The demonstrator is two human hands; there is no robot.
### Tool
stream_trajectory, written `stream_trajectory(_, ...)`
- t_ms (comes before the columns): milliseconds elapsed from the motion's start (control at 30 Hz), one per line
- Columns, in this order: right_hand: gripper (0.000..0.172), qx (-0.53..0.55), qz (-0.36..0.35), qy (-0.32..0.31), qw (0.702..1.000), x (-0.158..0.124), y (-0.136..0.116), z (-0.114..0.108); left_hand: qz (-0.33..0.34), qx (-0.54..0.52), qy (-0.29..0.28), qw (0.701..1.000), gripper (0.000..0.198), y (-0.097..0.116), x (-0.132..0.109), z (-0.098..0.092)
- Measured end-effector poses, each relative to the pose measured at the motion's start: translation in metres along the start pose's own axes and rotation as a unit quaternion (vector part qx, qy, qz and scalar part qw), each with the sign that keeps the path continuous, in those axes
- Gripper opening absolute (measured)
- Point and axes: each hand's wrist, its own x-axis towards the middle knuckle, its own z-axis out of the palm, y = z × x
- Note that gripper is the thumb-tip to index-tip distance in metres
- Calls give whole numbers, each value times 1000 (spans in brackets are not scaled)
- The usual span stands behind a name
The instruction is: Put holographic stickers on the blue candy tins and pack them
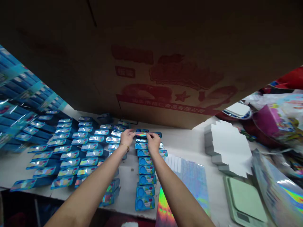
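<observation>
A short shiny rainbow-coloured strip (141, 134) is stretched between my two hands. My left hand (127, 138) pinches its left end, and my right hand (153, 142) grips the other end. Directly under the strip runs a column of small blue boxes (145, 170), each with a round window and printed lettering. The far boxes of that column are partly hidden by my hands. Beside my right forearm lies a holographic sheet (189, 176) with several pale strip-shaped marks near its top.
Many blue boxes (68, 163) stand in rows on the left, with wrapped stacks (26, 85) behind. A large cardboard box (153, 72) walls off the back. To the right are a zigzag-edged white stack (230, 148), a pale green scale (248, 201) and a purple container (267, 121).
</observation>
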Motion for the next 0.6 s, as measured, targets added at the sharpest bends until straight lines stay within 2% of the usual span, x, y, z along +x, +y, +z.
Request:
stream_trajectory(100, 26, -64, -7, 3, 998, 11, -1, 16, 2, 56, 15, 998, 32, -4, 23, 0)
stream_trajectory(200, 27, -140, -19, 17, 990, 15, 1, 27, 3, 108, 26, 994, 31, -7, 35, 1)
stream_trajectory(400, 28, -235, -53, 10, 970, 20, 5, 36, -2, 176, 24, 984, 32, -7, 37, 10)
stream_trajectory(600, 26, -331, -138, -12, 933, 17, 10, 29, -8, 201, 24, 979, 31, -11, 38, 22)
